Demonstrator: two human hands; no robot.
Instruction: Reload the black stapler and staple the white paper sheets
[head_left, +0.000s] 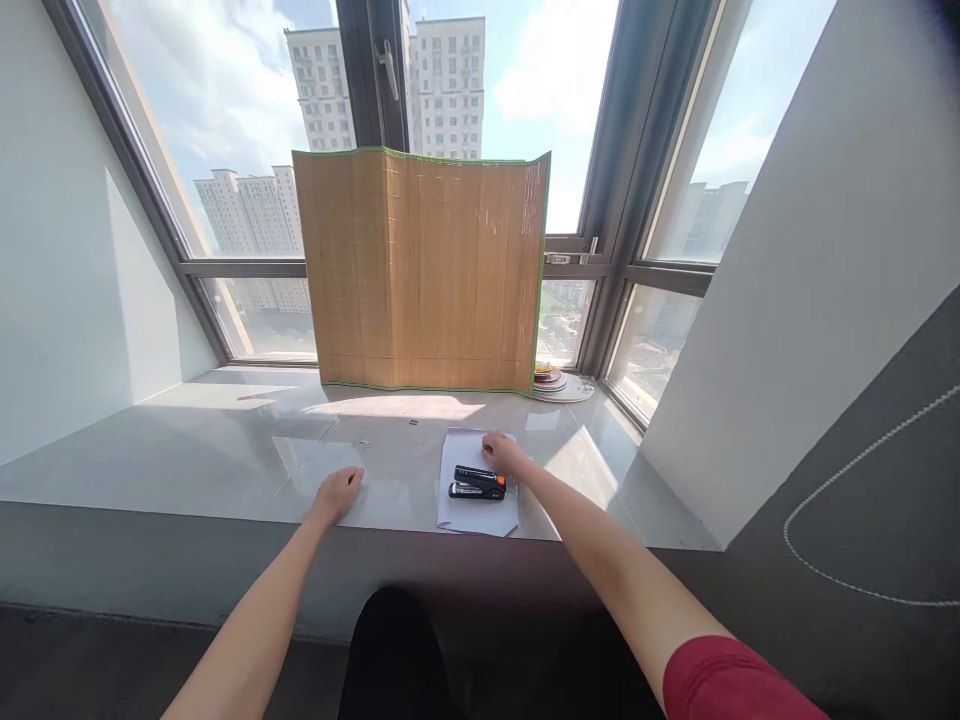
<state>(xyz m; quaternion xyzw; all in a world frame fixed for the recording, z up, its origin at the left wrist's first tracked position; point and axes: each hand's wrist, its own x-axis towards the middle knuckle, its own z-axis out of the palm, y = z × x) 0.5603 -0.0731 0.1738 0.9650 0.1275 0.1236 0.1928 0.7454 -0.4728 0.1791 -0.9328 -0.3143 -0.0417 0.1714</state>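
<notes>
My left hand [341,491] is closed in a loose fist and lies on the pale window sill, left of the paper. No object shows in it. My right hand [502,453], also curled closed, rests at the upper right part of a stack of white paper [480,518], and nothing shows in its fingers. Just below it a black stapler [478,483] with an orange patch lies on the paper, apart from the hand. A small dark strip [413,422], perhaps staples, lies on the sill between the hands and farther back. Another tiny item [364,443] lies beyond my left hand.
A bamboo mat [427,270] with green edging stands upright against the window at the back. Behind its right corner are stacked plates [553,382] and a round pale board [577,388]. The sill's front edge runs close before me. A white cord [825,480] hangs at right.
</notes>
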